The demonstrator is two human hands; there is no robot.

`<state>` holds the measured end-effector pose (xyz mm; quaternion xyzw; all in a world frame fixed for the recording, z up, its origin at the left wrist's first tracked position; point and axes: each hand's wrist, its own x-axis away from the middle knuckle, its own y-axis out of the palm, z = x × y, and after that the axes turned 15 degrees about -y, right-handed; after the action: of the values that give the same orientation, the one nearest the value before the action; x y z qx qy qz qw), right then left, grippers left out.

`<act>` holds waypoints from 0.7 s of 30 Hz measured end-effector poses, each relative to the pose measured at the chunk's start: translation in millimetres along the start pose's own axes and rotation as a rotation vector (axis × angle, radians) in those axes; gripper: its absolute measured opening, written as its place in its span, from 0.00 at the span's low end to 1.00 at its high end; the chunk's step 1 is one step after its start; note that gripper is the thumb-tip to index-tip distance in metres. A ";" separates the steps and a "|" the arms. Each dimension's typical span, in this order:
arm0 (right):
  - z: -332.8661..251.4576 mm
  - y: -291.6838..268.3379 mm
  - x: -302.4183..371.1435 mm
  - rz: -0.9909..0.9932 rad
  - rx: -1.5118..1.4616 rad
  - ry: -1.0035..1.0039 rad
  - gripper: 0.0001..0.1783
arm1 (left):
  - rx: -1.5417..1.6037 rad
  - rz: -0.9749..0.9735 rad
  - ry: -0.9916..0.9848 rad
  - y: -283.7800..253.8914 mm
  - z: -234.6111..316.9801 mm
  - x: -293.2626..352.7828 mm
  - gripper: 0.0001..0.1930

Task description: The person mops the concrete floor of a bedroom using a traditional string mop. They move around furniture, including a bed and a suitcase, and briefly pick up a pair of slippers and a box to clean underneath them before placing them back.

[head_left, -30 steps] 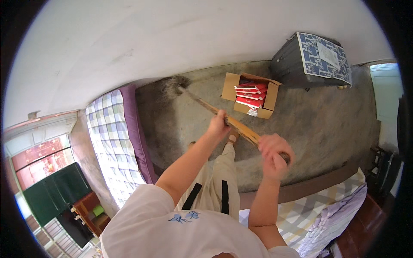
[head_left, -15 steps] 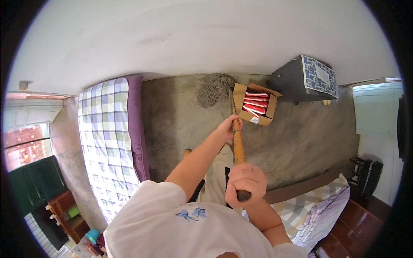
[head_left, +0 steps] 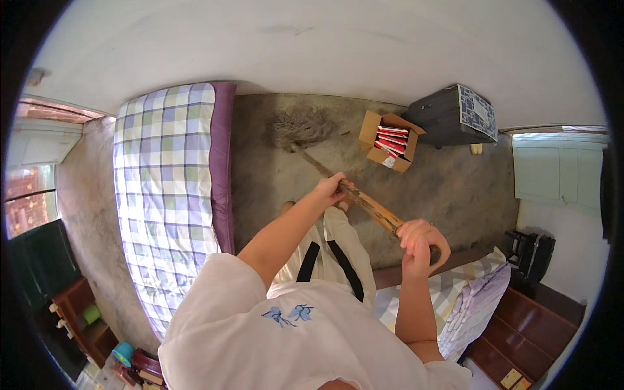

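A mop (head_left: 374, 209) with a worn wooden handle slants across in front of me. My left hand (head_left: 330, 189) is closed around the middle of the handle. Higher up, my right hand (head_left: 422, 244) wraps the handle's top end. The grey string mop head (head_left: 302, 128) lies spread on the concrete floor near the far wall, a little blurred. It rests between the bed on the left and an open cardboard box (head_left: 368, 128) holding several red-and-white packets.
A bed (head_left: 166, 169) with a checked cover and purple edge stands along the left. Behind the box is a dark cabinet (head_left: 439, 117) topped with a patterned cloth. Another bed (head_left: 471, 302) lies at the lower right, near a black case (head_left: 538, 258).
The mop head has swept left along the floor, away from the cardboard box. My right hand has shifted to the right with the handle's top, so the handle now leans diagonally.
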<state>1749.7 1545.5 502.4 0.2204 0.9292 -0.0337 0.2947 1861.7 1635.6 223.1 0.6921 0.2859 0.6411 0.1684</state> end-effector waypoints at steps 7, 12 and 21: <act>34.4 25.1 44.6 0.123 -0.217 0.292 0.13 | 0.199 0.233 0.138 -143.9 -25.4 20.7 0.10; 70.3 16.4 90.5 0.146 -0.408 0.452 0.14 | 0.344 0.300 0.153 -216.3 -67.5 18.2 0.09; 57.7 -113.5 127.3 0.330 -0.426 0.456 0.14 | 0.180 0.397 0.003 -157.5 -148.0 -53.1 0.13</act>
<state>1638.9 1481.8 375.6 0.3031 0.9091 0.2592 0.1205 1687.0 1706.2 104.6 0.7459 0.2006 0.6347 -0.0240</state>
